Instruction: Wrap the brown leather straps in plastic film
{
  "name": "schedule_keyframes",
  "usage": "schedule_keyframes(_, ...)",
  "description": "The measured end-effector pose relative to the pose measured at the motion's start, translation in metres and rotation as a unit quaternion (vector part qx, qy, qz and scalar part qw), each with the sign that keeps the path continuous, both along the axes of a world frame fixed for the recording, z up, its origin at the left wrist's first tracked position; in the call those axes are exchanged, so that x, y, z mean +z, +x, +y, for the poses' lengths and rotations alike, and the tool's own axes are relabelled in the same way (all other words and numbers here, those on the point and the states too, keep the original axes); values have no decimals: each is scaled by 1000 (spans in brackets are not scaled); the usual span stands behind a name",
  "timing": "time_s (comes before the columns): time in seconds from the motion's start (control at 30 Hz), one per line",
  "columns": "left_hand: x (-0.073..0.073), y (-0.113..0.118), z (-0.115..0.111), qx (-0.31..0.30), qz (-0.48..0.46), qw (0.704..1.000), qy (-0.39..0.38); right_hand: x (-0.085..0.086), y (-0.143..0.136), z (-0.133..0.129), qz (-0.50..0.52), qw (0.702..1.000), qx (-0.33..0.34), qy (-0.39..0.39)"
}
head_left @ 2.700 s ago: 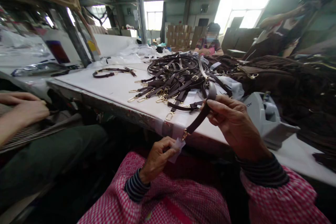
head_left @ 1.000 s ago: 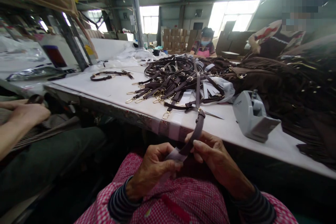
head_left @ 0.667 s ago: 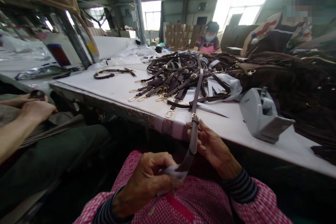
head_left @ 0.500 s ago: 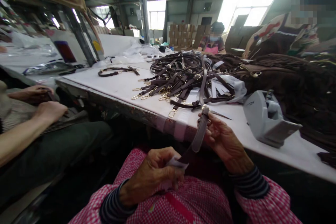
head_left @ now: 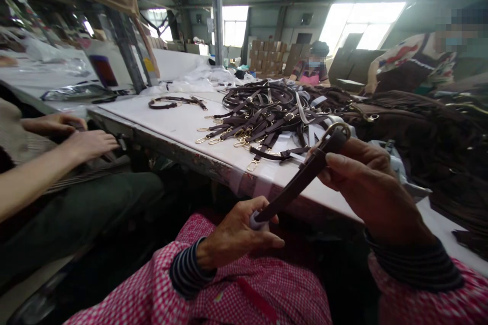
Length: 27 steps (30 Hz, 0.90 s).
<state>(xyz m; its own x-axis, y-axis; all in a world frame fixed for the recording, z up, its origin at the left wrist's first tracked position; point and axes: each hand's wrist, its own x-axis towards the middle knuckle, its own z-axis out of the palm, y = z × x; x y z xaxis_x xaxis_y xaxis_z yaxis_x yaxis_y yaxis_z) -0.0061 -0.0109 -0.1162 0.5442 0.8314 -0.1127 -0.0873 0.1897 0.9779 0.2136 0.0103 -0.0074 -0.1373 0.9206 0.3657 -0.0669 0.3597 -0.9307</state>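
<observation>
A dark brown strap (head_left: pixel 295 185) with a metal buckle (head_left: pixel 335 129) at its upper end slants between my two hands. My right hand (head_left: pixel 362 177) pinches it just below the buckle, over the table's front edge. Lower down, over my lap, my left hand (head_left: pixel 244 228) is closed around the strap's other end, with a piece of pale wrapping (head_left: pixel 259 222) between its fingers and the strap. Beyond them, a heap of similar brown straps (head_left: pixel 263 111) with gold-coloured clips lies on the white table (head_left: pixel 168 124).
One more strap (head_left: pixel 177 103) lies left of the heap. A grey tape dispenser (head_left: pixel 396 162) is partly hidden behind my right hand. Dark brown fabric goods (head_left: pixel 430 132) pile up at the right. A co-worker's hands (head_left: pixel 86 144) are at the left; two more people stand across the table.
My right hand has moved right and up with the buckle end, now nearer the camera. My left hand has shifted slightly right and up along with the strap's other end.
</observation>
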Motion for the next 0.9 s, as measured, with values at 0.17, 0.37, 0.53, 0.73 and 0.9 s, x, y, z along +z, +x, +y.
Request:
schedule_keyframes(0.17, 10, 8, 11, -1, 16, 1000, 16, 5, 4, 2, -8, 1000, 5, 15)
schedule_keyframes(0.37, 53, 26, 33, -19, 0, 996, 83, 41, 17, 6, -26, 997, -24, 63)
schedule_keyframes(0.53, 83, 40, 43, -29, 39, 986, 157, 62, 31, 6, -50, 993, -33, 97)
schedule_keyframes(0.73, 96, 50, 47, -77, 11, 989, 128, 58, 36, 3, -71, 992, -3, 103)
schedule_keyframes(0.9, 100, 58, 43, -36, 15, 985, 170, 45, 34, 0, -75, 994, 6, 73)
